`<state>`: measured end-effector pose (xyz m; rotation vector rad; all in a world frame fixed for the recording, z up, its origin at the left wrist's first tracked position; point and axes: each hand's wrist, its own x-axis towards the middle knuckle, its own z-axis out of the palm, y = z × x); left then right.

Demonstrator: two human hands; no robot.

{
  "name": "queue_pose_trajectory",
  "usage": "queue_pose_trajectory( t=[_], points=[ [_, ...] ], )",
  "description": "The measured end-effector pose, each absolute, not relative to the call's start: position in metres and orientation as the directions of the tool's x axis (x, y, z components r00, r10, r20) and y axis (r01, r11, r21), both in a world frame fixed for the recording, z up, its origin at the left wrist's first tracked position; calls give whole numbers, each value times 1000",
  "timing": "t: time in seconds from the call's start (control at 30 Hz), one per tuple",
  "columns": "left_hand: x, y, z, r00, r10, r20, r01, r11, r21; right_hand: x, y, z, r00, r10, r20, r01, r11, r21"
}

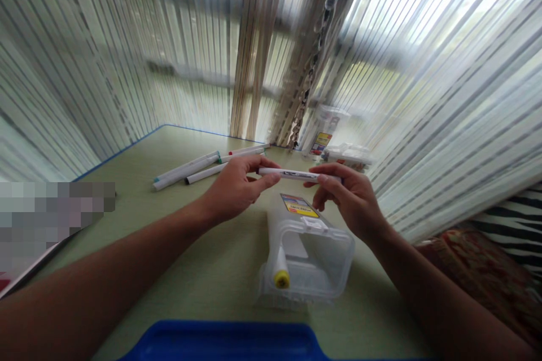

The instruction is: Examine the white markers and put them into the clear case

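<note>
Well to the left of the left fingers, several white pens (186,171) are lying loosely together on the pale green table (203,271), their ends showing light blue, black, green and red. The left forearm is slanting up from the lower corner, and the left hand (237,186) is turning its back upward, its thumb and fingers closing narrowly on one end of a white pen (292,174). That pen is lying nearly level between the two hands, above the table; its barrel is looking slim and white, with dark print running along the middle and a dark end showing at the left fingertips. Below the fingers of both hands, a clear plastic box (348,254) is resting on its side, its mouth facing the wearer and a yellow, blue and red label showing on top. Inside, a yellow-ended pen (281,271) is pointing outward. The right hand (353,194) is pinching the pen's other end between thumb and forefinger, its remaining fingers curling beneath, its forearm slanting down toward the right.
</note>
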<state>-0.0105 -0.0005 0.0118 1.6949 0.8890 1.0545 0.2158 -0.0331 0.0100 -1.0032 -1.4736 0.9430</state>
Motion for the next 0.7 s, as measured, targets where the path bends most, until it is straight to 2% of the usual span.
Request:
queue_pose_trajectory(
  t=[0.7],
  points=[
    [-9,1,10,375,887,271,108,-332,937,214,-34,11,-83,938,338,156,347,-925]
  ],
)
